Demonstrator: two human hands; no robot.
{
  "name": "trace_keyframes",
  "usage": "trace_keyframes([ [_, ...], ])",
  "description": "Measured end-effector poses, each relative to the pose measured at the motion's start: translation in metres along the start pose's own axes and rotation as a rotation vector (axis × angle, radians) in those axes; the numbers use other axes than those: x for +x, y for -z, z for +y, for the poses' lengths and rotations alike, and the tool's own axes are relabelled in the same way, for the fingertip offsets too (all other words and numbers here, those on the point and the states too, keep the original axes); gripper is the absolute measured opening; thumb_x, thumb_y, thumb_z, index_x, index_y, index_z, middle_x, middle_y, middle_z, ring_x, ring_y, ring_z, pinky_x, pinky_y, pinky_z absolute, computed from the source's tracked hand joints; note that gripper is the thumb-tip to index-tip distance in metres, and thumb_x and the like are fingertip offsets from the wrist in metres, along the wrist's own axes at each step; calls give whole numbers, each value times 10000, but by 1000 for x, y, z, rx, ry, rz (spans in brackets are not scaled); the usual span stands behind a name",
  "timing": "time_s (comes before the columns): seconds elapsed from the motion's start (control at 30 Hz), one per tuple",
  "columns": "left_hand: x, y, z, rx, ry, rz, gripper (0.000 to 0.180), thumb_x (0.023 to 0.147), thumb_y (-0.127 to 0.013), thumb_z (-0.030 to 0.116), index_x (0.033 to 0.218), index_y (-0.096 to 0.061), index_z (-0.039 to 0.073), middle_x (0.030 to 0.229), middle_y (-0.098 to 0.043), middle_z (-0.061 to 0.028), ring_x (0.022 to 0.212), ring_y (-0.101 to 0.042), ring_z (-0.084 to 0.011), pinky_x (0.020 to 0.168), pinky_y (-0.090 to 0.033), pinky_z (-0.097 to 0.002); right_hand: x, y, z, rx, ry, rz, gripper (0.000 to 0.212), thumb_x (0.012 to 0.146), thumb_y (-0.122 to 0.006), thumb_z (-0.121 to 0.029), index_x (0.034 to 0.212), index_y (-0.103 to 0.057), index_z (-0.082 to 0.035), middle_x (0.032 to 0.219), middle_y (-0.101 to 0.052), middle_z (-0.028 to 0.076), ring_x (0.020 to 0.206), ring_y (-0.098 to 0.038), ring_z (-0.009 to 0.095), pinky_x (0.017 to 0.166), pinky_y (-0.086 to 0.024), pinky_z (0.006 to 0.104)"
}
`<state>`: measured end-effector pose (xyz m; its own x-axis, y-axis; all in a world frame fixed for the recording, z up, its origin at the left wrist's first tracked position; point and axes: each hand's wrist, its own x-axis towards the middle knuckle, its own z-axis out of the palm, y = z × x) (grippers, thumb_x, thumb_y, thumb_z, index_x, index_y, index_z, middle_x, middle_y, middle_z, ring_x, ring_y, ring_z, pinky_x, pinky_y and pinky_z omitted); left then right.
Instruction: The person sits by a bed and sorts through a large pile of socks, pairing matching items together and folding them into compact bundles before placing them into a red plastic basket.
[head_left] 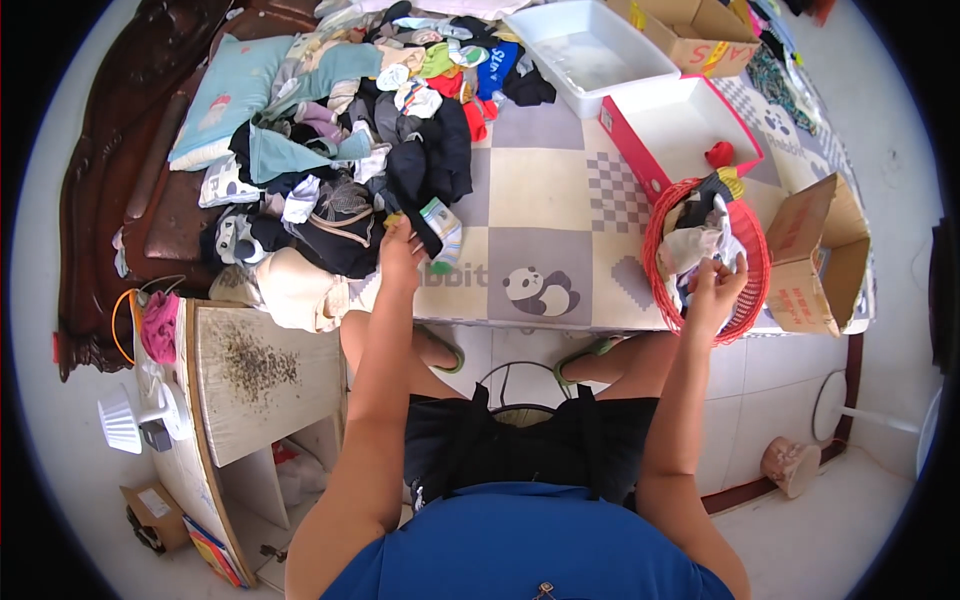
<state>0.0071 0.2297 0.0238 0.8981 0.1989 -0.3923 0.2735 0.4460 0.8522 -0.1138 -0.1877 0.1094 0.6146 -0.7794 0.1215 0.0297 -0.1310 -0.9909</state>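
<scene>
At the near edge of a heaped pile of clothes and socks on the bed, my left hand has its fingers pinched together. A bit of yellow cloth shows at the fingertips, and a dark sock lies against them; what exactly is gripped is partly hidden. A white patterned sock lies just beyond. My right hand is over a red woven basket, its fingers closed on a white sock. Other dark, white and yellow pieces lie in the basket.
Behind the basket stand a red-edged box with a small red item inside and a white plastic bin. An open cardboard box sits right of the basket. A pillow and a wooden cabinet are at left.
</scene>
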Motion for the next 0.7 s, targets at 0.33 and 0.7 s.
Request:
trace_keyframes([
  [0.33,-29,-53,-45,1135,-506,-45,296,787,-651,185,1006,-581,-1,876,-616,-210,825,-581,-398,735,-467,-452,-113,-63,34,-137,65,-760,335,819,-623,-46,1146,-555,-17,917,-577,53,723,-524,127,628,-458,254],
  [0.7,-131,-133,5,830,-606,-832,285,785,-633,51,1064,-615,102,1212,-565,-90,1106,-538,-284,844,-478,-375,-53,-58,-12,14,342,-159,230,843,-532,28,1058,-611,3,974,-608,66,932,-545,154,870,-412,268],
])
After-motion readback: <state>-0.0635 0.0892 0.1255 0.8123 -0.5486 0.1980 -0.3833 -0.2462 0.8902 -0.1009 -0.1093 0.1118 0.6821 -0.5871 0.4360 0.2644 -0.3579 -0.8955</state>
